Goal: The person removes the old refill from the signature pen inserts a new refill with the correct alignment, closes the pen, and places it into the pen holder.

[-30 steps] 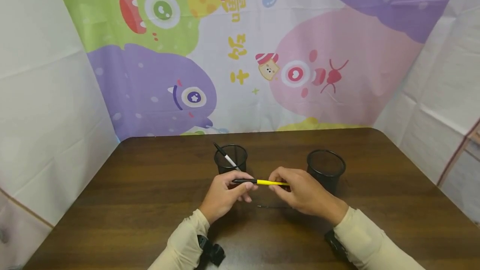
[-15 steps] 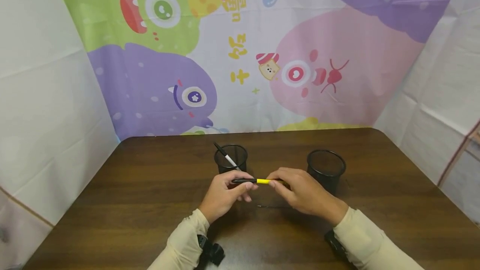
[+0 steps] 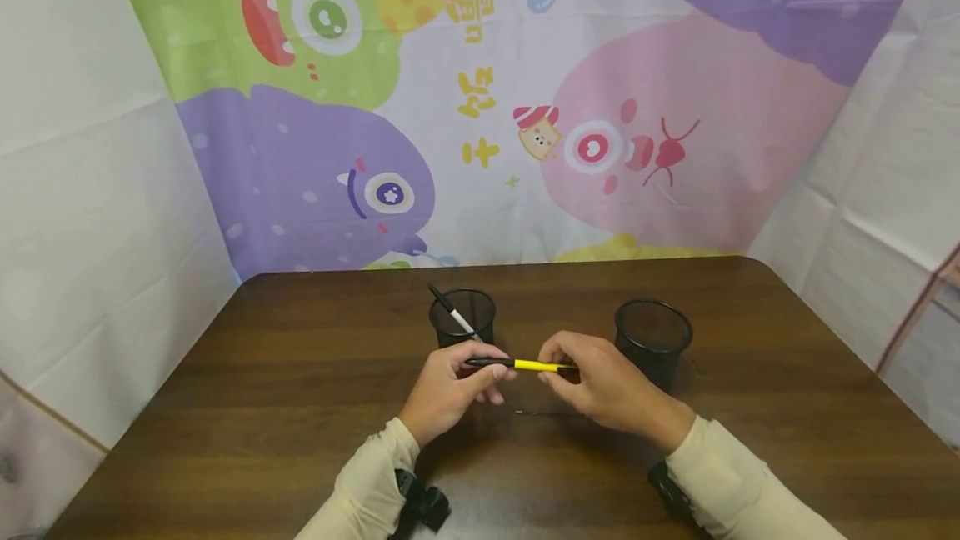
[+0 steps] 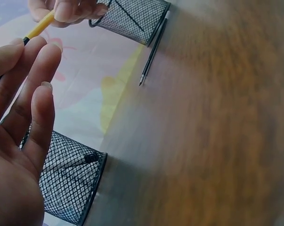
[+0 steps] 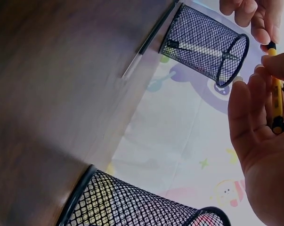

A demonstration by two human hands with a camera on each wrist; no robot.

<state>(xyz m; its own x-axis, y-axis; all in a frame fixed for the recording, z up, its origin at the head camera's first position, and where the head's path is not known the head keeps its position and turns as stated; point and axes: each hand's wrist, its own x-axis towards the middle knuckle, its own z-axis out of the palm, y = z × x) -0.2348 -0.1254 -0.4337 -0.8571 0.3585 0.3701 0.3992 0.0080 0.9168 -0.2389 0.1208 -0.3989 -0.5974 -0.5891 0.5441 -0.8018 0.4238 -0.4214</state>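
My left hand (image 3: 447, 390) pinches the black end of a yellow and black pen (image 3: 531, 365) between thumb and fingers. At the yellow end, my right hand (image 3: 613, 383) holds the same pen with thumb and fingertips. The pen lies level between both hands, above the table. In the right wrist view its yellow barrel (image 5: 276, 101) shows a black clip, angled across the right palm. Below the hands, a thin dark pen refill (image 4: 153, 54) with a metal tip lies on the table; the right hand covers part of it in the head view.
A black mesh pen cup (image 3: 491, 319) stands behind the left hand, with a black and white marker (image 3: 459, 321) leaning in it. Another mesh cup (image 3: 651, 348) stands behind the right hand. The brown wooden table (image 3: 322, 373) meets a cartoon-printed cloth (image 3: 495, 223) at its back edge.
My right fingers slid left along the yellow barrel, then back right, so more yellow shows now than half a second ago. The left hand keeps its place.
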